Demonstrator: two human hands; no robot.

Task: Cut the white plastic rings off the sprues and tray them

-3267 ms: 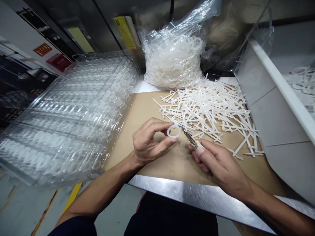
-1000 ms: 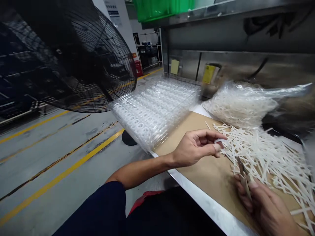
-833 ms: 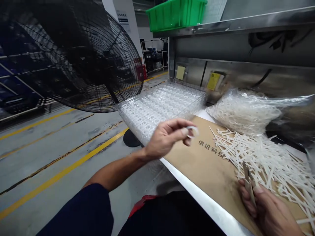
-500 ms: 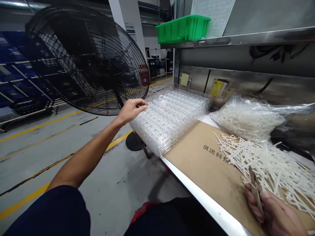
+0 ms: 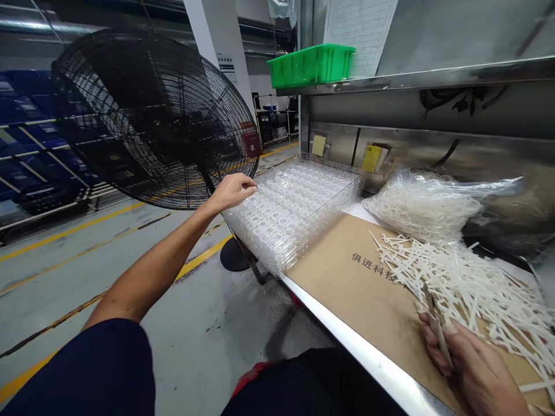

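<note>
My left hand (image 5: 234, 192) is over the near left edge of a stack of clear plastic trays (image 5: 286, 231), its thumb and fingers drawn together in a pinch. Whatever sits between those fingertips, if anything, is too small to make out. Pale ring-shaped parts (image 5: 284, 219) fill rows of pockets in the top tray. At lower right, my right hand (image 5: 472, 358) is wrapped round small metal snips (image 5: 437, 332), blades pointing up and away. Just beyond them, a loose heap of white plastic sprue sticks (image 5: 463, 289) covers part of a brown cardboard sheet (image 5: 338, 277).
A clear bag of whitish rings (image 5: 425, 208) lies at the back of the bench. Above, a green bin (image 5: 312, 66) stands on a metal shelf (image 5: 390, 81). A large black fan (image 5: 160, 121) is close on the left. The bench's metal edge (image 5: 347, 341) runs along the front.
The view has shifted slightly, so the bench items appear a little further left. My left hand stays at the tray edge, and my right hand still holds the snips.
</note>
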